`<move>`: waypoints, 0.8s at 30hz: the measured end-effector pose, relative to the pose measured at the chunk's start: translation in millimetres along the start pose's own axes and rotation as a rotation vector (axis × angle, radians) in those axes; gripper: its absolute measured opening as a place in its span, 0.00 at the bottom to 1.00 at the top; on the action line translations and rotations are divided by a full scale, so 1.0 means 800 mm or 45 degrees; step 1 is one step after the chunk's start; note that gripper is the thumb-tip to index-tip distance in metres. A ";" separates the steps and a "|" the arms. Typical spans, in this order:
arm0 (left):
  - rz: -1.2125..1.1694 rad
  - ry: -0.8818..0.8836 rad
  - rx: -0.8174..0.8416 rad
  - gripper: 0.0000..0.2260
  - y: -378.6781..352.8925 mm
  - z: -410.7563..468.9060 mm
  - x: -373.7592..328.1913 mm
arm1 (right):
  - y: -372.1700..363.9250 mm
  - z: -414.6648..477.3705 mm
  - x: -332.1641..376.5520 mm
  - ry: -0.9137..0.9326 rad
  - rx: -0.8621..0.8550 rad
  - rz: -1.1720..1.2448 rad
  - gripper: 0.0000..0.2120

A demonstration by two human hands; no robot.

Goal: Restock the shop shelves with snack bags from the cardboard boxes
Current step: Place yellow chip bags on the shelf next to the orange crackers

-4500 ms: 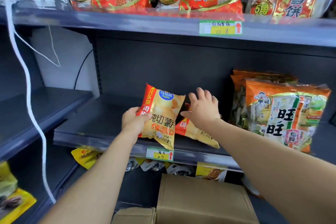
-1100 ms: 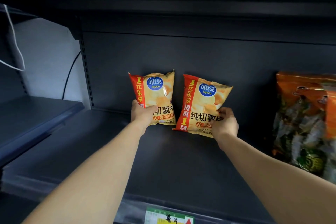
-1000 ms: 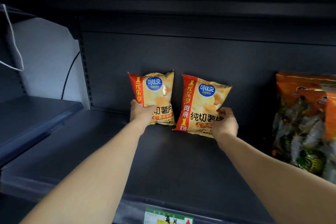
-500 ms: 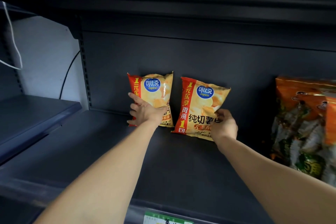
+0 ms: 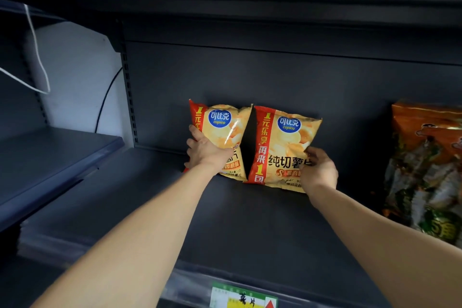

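Note:
Two yellow chip bags with red side strips stand upright side by side at the back of the dark shelf (image 5: 250,227), leaning on the rear panel. My left hand (image 5: 206,151) lies over the lower left part of the left chip bag (image 5: 223,130), fingers wrapped round its left edge and thumb across the front. My right hand (image 5: 318,170) grips the lower right corner of the right chip bag (image 5: 280,147), fingers curled round its edge. No cardboard box is in view.
Orange rice-cracker bags (image 5: 427,165) stand at the right end of the same shelf. A lower dark shelf (image 5: 50,157) sits to the left, with a white cord (image 5: 37,57) and a black cable (image 5: 105,105) hanging by the white wall. A green price tag (image 5: 243,297) marks the front rail.
Both bags went from tilted in my hands at the shelf front to upright against the back panel. My left hand moved from the bag's bottom to its left edge.

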State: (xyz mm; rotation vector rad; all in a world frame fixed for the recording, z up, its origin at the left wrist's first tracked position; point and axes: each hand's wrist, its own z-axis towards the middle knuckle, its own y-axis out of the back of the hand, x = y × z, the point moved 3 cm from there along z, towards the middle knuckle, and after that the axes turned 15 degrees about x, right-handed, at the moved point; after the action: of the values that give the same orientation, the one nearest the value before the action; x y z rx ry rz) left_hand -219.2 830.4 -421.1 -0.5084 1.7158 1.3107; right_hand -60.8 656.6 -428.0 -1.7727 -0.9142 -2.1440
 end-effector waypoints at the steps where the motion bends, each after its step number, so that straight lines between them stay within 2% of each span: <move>1: 0.008 0.002 0.016 0.54 0.002 0.000 0.000 | 0.001 -0.001 0.001 0.002 -0.001 -0.002 0.20; 5: 0.053 0.039 0.066 0.53 0.009 -0.002 0.000 | 0.005 -0.002 0.000 -0.012 0.005 -0.017 0.20; 9: 0.090 0.064 0.157 0.53 0.015 -0.013 -0.002 | 0.004 -0.011 0.003 -0.023 0.067 -0.027 0.25; 13: 0.157 0.048 0.087 0.54 0.019 -0.031 -0.003 | 0.000 -0.024 0.007 0.005 0.046 -0.127 0.24; 19: 0.205 -0.147 -0.046 0.36 0.028 -0.076 -0.016 | -0.002 -0.058 0.022 0.128 0.125 -0.191 0.21; 24: 0.302 -0.357 0.079 0.26 0.019 -0.148 -0.026 | 0.011 -0.113 0.037 0.250 0.201 -0.332 0.17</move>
State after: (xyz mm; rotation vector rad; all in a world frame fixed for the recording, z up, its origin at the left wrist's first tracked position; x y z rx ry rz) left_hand -266.9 723.6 -390.1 -0.0798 1.6088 1.4152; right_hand -137.2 603.7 -404.8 -1.4063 -1.2802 -2.2753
